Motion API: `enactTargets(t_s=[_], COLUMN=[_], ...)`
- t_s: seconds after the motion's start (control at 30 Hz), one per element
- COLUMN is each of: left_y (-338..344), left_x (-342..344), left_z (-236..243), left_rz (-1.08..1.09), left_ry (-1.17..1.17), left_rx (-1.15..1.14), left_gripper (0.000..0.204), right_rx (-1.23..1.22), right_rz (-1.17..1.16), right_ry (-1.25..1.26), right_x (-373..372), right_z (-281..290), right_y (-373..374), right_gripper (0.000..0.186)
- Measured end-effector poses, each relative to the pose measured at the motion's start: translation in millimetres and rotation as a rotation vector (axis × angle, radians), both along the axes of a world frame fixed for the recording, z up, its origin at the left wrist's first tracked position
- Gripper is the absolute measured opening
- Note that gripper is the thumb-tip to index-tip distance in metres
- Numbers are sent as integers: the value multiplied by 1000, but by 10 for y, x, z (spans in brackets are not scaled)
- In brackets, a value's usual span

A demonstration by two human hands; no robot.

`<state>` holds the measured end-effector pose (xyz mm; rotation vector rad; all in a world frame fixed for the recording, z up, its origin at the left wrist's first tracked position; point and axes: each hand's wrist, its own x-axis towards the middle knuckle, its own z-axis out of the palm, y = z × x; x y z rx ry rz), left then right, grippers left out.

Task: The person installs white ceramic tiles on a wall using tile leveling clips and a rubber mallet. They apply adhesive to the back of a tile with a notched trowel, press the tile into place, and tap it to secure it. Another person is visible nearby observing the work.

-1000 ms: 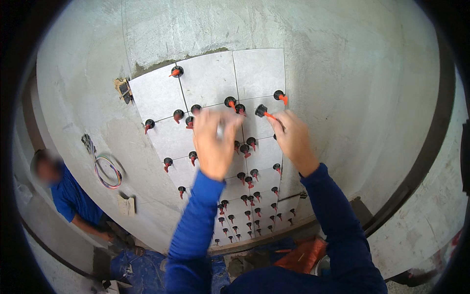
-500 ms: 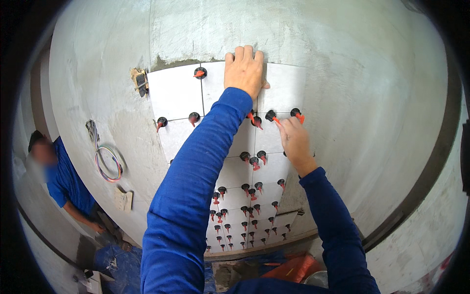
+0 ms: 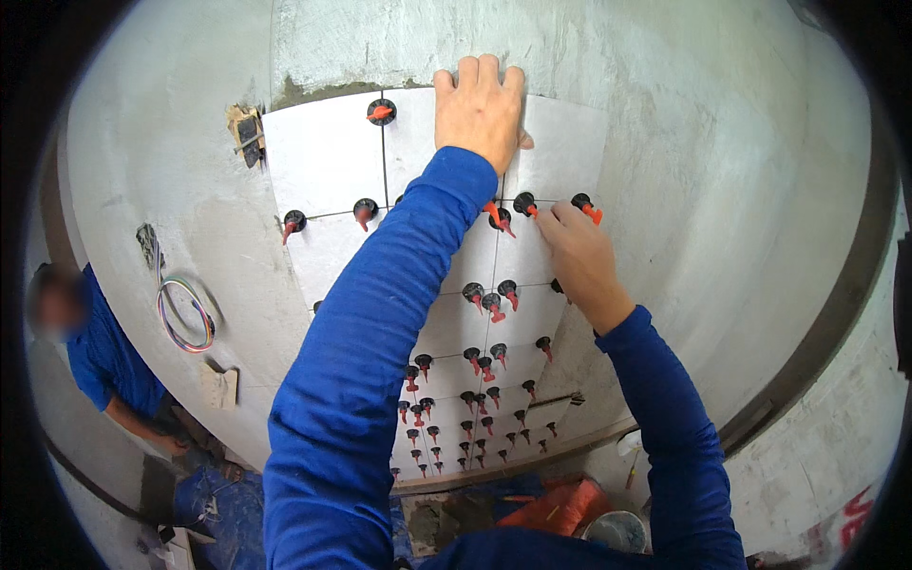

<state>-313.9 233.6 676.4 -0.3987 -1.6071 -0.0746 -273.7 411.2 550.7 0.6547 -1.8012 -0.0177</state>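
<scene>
A white tile (image 3: 556,142) sits in the top row on the grey wall, beside other white tiles (image 3: 323,157). My left hand (image 3: 478,114) lies against the top row, fingers spread at the upper edge and thumb out to the right. It holds nothing. My right hand (image 3: 581,256) is closed at the red handle of a tile leveling clip (image 3: 524,203) in the joint under the upper right tile. Its fingertips are partly hidden. Another leveling clip (image 3: 587,206) is just above its knuckles. My left sleeve hides part of the tiles and clips.
Several black-and-red clips (image 3: 489,304) stick out of the lower joints. Coiled wires (image 3: 185,313) hang from the wall at left, near a wall box opening (image 3: 249,136). A co-worker in blue (image 3: 109,342) is at far left. A bucket (image 3: 616,532) and orange sheet (image 3: 560,508) lie below.
The view has shifted slightly, so the wall sits a little differently. My left hand stays on the top tiles. My right hand stays at the same clip, whose red handle has turned slightly.
</scene>
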Motion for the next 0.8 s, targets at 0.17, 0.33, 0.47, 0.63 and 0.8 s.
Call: enactTargets(t_s=[0.17,0.33,0.47,0.63,0.8], left_y=[-8,11,38,61,72], left_x=[-18,-41,-65,-69,-22], left_z=[-12,-16,-27,-33,-54], left_rz=[7,50,51,66,106], left_ry=[-10,-2,-19,-17,-32], left_rx=[10,19,48,56,53], left_gripper=[72,71,67,69,69], right_rx=[53,-94,-353,-600,-601], right_rz=[-155,-101,-147,61,77], right_ry=[-116,-103,-370,-563,-571], right_x=[2,-75,-120,-183,-178], right_z=[168,245,187,155,158], right_y=[-126,-210,-263,-280,-246], right_gripper=[11,30,39,44,41])
